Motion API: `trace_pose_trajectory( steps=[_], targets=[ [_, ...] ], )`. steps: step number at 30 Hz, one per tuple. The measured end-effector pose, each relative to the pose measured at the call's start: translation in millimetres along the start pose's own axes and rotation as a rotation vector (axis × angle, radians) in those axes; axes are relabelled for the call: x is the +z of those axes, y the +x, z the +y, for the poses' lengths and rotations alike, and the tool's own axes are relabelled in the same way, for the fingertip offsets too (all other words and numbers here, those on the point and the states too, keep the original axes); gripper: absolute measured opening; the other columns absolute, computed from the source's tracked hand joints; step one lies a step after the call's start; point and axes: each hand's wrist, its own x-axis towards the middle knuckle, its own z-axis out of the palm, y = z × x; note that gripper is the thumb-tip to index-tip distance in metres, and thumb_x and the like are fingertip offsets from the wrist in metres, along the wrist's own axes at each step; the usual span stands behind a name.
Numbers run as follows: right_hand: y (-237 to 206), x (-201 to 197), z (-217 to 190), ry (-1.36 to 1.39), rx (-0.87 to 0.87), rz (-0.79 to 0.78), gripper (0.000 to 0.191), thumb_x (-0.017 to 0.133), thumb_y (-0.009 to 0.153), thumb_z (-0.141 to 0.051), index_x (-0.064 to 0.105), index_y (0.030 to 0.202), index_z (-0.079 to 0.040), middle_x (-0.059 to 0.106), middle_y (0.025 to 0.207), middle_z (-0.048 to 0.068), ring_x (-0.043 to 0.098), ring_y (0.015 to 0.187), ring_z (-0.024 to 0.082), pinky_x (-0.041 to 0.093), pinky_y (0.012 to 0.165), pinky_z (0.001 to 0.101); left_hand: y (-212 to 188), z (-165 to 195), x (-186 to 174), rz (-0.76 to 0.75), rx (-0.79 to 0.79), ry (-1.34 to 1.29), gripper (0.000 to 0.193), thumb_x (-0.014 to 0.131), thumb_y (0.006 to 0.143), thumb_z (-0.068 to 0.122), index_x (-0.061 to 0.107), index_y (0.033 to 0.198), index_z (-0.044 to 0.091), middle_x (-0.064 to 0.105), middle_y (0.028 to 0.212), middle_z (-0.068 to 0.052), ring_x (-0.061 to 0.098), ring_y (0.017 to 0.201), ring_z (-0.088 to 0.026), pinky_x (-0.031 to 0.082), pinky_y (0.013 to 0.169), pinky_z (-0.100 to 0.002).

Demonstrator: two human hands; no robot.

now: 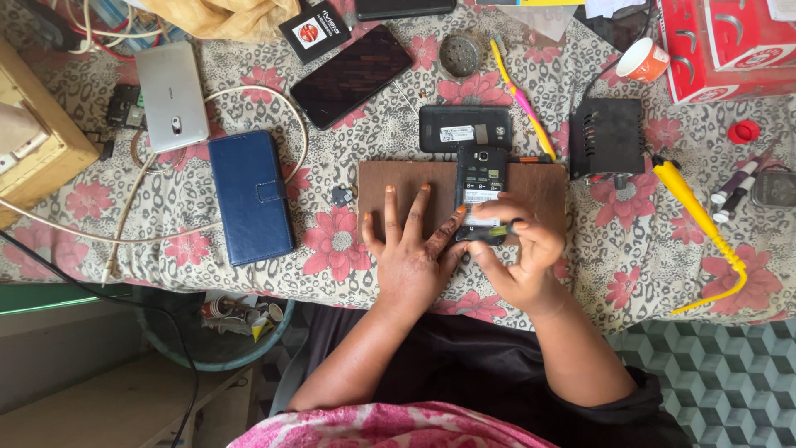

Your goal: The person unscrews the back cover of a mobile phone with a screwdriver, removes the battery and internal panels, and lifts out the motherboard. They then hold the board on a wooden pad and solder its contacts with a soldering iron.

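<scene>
Phone [480, 187], back cover off, lies face down on the right half of a brown board [398, 187], which gives it a flat bed above the patterned cloth. Left hand [409, 249] rests flat on the board just left of the phone, fingers spread, grasping nothing, thumb against the phone's edge to steady it. Right hand [522, 253] pinches a small screwdriver [497, 228] at the phone's lower end; a loose back cover [464, 128] lies just above the board.

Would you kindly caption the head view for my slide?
Left hand steadies an opened phone on a brown board; right hand holds a small tool to it.
</scene>
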Motion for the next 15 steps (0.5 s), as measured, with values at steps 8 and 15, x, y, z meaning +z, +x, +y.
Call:
trace_pose_trajectory(
  steps=[8, 15],
  targets=[
    [-18, -10, -11, -0.004, -0.037, -0.03, 0.06, 0.071, 0.093, 0.004, 0.034, 0.135, -0.016, 0.064, 0.121, 0.017, 0.067, 0.109, 0.03, 0.054, 0.099, 0.0473, -19, 15, 1, 0.001, -0.012, -0.008, 0.048, 0.074, 0.086, 0.054, 0.07, 0.131, 0.039, 0.045, 0.158, -0.008, 0.027, 0.152, -0.042, 0.015, 0.115, -0.071],
    [-14, 14, -26, 0.041, 0.016, -0.034, 0.063, 0.066, 0.094, 0.012, 0.031, 0.138, -0.016, 0.065, 0.119, 0.016, 0.069, 0.107, 0.029, 0.053, 0.1, 0.0466, -31, -4, -11, 0.006, -0.018, -0.011, 0.049, 0.073, 0.085, 0.055, 0.07, 0.132, 0.039, 0.045, 0.158, -0.008, 0.027, 0.152, -0.042, 0.017, 0.114, -0.071]
  ],
)
